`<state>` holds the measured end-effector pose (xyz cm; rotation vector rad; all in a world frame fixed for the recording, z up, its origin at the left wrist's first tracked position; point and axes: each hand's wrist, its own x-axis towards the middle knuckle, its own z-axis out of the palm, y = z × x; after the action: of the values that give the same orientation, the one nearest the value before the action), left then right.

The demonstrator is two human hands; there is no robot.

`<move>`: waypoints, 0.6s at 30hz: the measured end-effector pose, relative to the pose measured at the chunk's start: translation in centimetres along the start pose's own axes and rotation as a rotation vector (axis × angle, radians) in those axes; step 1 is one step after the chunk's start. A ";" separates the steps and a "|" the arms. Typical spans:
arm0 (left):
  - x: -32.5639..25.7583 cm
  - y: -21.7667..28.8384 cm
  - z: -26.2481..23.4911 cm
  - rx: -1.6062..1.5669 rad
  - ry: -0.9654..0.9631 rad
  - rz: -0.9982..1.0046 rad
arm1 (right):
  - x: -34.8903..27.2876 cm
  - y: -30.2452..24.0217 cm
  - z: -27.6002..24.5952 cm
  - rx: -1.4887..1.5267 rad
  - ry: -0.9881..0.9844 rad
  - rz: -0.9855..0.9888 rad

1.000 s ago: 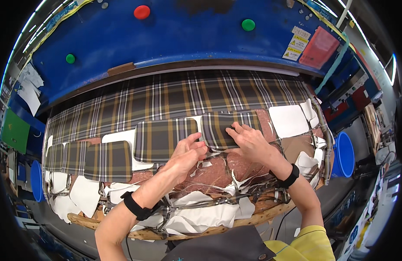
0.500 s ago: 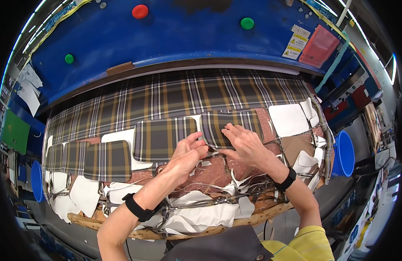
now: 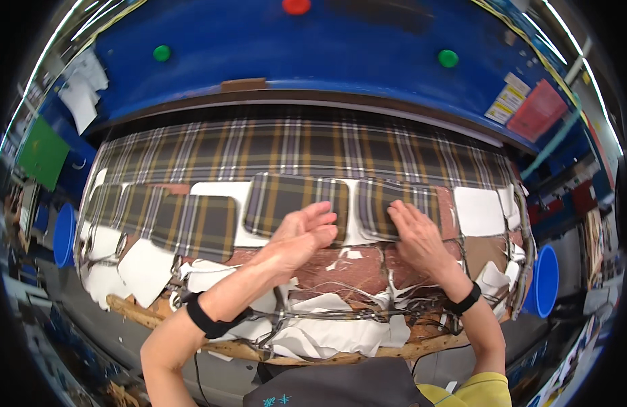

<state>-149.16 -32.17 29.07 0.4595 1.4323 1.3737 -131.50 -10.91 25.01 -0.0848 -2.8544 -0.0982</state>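
My left hand is over the lower right part of a dark plaid cut fabric piece with rounded corners. Its fingers are stretched out with nothing between them. My right hand reaches over a second plaid cut piece to the right, fingers extended, the fingertips at the fabric. Strips of white sheet show between and beneath the pieces. More plaid cut pieces overlap in a row to the left. Below my hands, the reddish-brown board is exposed among fabric scraps.
A long plaid cloth runs along the back, below a blue machine. White scraps and tangled offcut strips lie towards the worn wooden front edge. Blue bins stand at both sides. A white sheet lies right.
The view has shifted, so the bench appears farther right. My hands, close together between the two middle plaid pieces before, are now farther apart, and the gap between those pieces shows more white.
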 end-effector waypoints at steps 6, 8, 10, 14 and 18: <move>-6.5 -0.7 -8.7 -0.055 0.356 -0.005 | 3.2 -0.5 -4.0 0.153 0.177 0.165; -7.6 -2.3 -10.2 -0.109 0.391 -0.021 | 6.8 -3.6 -5.1 0.172 0.318 0.133; -7.6 -3.1 -10.3 -0.144 0.382 -0.033 | 9.6 -7.0 -4.0 0.110 0.366 0.023; -5.9 -3.1 -10.0 -0.199 0.346 -0.009 | 11.6 -12.9 1.8 0.049 -0.130 -0.016; -5.8 -2.2 -10.0 -0.207 0.296 0.008 | 10.9 -16.0 4.2 0.063 -0.142 0.022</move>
<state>-154.61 -42.44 27.43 0.1307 1.5016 1.6268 -144.24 -26.00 23.10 -0.1148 -2.9944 0.0019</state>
